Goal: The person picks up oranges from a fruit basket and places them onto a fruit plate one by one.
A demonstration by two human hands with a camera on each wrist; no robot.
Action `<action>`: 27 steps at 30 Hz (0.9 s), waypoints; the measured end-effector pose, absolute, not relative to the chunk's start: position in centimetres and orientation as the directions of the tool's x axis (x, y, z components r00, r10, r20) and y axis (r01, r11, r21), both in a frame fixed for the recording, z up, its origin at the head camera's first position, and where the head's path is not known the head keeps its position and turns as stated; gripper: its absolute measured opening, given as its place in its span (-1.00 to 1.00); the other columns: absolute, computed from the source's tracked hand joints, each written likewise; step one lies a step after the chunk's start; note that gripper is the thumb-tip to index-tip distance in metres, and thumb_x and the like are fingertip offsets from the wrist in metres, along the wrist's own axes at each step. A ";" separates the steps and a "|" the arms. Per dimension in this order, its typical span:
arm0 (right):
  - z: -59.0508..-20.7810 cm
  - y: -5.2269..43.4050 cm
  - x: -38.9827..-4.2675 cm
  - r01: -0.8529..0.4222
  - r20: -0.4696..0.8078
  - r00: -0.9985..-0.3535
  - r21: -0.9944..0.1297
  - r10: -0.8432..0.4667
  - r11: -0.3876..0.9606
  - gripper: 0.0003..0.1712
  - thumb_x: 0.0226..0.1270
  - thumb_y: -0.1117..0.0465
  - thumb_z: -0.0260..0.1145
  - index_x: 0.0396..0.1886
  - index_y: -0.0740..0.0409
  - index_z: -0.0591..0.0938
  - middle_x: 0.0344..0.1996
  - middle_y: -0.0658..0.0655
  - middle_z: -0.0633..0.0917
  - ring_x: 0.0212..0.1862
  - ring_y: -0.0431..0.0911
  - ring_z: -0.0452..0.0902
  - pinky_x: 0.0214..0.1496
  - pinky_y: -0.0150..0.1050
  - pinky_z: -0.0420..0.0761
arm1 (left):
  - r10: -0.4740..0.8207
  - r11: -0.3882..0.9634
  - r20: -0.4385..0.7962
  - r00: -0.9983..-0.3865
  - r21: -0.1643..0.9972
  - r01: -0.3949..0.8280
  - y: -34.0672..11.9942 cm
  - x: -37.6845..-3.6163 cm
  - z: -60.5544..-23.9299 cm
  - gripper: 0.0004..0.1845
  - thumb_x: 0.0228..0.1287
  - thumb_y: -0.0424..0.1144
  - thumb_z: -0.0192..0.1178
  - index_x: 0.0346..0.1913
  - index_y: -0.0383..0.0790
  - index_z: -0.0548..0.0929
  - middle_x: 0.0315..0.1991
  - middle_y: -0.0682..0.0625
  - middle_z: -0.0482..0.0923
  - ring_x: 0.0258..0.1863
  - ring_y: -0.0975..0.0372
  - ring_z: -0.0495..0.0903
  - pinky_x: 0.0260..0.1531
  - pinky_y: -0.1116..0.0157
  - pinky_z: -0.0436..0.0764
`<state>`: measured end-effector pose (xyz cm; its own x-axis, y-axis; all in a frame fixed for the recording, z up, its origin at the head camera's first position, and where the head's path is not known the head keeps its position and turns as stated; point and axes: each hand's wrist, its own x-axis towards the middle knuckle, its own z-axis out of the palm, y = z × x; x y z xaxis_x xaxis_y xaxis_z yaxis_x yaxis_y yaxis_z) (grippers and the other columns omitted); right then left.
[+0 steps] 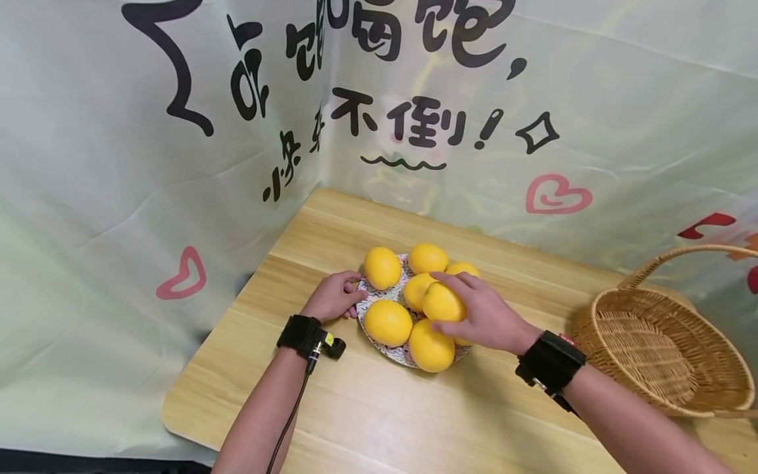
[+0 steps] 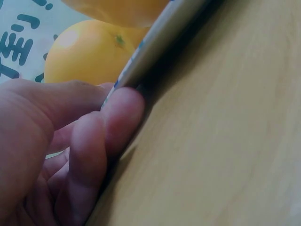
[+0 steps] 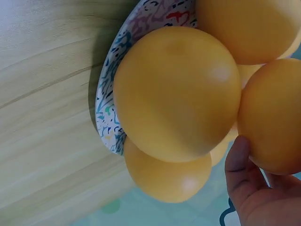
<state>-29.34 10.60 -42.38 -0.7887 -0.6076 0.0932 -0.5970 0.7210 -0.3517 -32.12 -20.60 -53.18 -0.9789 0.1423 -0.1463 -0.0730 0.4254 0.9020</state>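
Nearest to the person lies the pale wooden table top (image 1: 355, 408), with both forearms reaching forward across it, each wearing a black wrist strap. The right hand (image 1: 482, 316) sits on top of the pile of fruit, its fingers and thumb curled round one smooth yellow lemon-like fruit (image 1: 443, 303), which rests at the top of the heap on the round patterned plate (image 1: 395, 352). In the right wrist view the thumb (image 3: 242, 172) presses against the side of that held fruit (image 3: 275, 117), with a bigger one just beside it and touching.

The left hand (image 1: 334, 297) is at the plate's left edge, fingers bent and pinching the rim (the left wrist view shows the fingertips (image 2: 120, 115) tucked under the plate's edge (image 2: 155, 42), thumb lying above). The plate stands near the middle of the table and carries the other yellow fruits, crowded together and touching.

Off to the right, well apart from the plate, stands a round woven wicker basket with an arched handle (image 1: 663, 349). Behind everything hangs a pale green cloth backdrop (image 1: 118, 164) with black painted characters and red hearts.
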 end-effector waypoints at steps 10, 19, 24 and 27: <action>-42.7 10.2 -30.0 -0.563 0.053 -0.805 -0.380 -0.590 0.734 -0.06 0.20 -0.25 0.52 0.49 -0.04 0.39 0.21 0.17 0.58 0.07 -0.03 0.59 0.03 -0.11 0.69 | 0.136 0.435 -0.138 -0.981 0.898 -0.066 -20.4 -32.2 -53.2 -0.39 0.43 -0.16 0.33 0.46 -0.23 0.46 -0.33 -0.03 0.70 -0.62 0.23 0.68 -0.57 0.33 0.70; -42.8 9.9 -30.3 -0.516 0.009 -0.826 -0.417 -0.564 0.749 -0.07 0.20 -0.31 0.49 0.47 -0.07 0.40 0.22 0.17 0.58 0.05 -0.04 0.60 0.01 -0.14 0.69 | 0.140 0.423 -0.141 -0.980 0.903 -0.070 -20.5 -32.3 -53.5 -0.39 0.43 -0.14 0.33 0.46 -0.23 0.46 -0.32 -0.03 0.71 -0.61 0.22 0.68 -0.56 0.32 0.71; -43.1 9.9 -30.2 -0.500 0.015 -0.835 -0.438 -0.550 0.747 -0.08 0.20 -0.29 0.50 0.46 -0.08 0.40 0.22 0.15 0.57 0.04 -0.04 0.59 -0.01 -0.15 0.69 | 0.144 0.420 -0.137 -0.980 0.905 -0.065 -20.6 -32.2 -53.5 -0.39 0.42 -0.15 0.33 0.46 -0.24 0.46 -0.31 -0.04 0.71 -0.61 0.21 0.68 -0.56 0.31 0.71; -43.2 9.9 -30.2 -0.494 0.018 -0.838 -0.449 -0.546 0.744 -0.09 0.20 -0.27 0.51 0.46 -0.08 0.40 0.23 0.15 0.57 0.04 -0.03 0.59 -0.02 -0.16 0.69 | 0.142 0.423 -0.133 -0.981 0.904 -0.062 -20.6 -32.2 -53.5 -0.38 0.42 -0.16 0.33 0.45 -0.25 0.46 -0.32 -0.04 0.71 -0.61 0.22 0.68 -0.56 0.31 0.71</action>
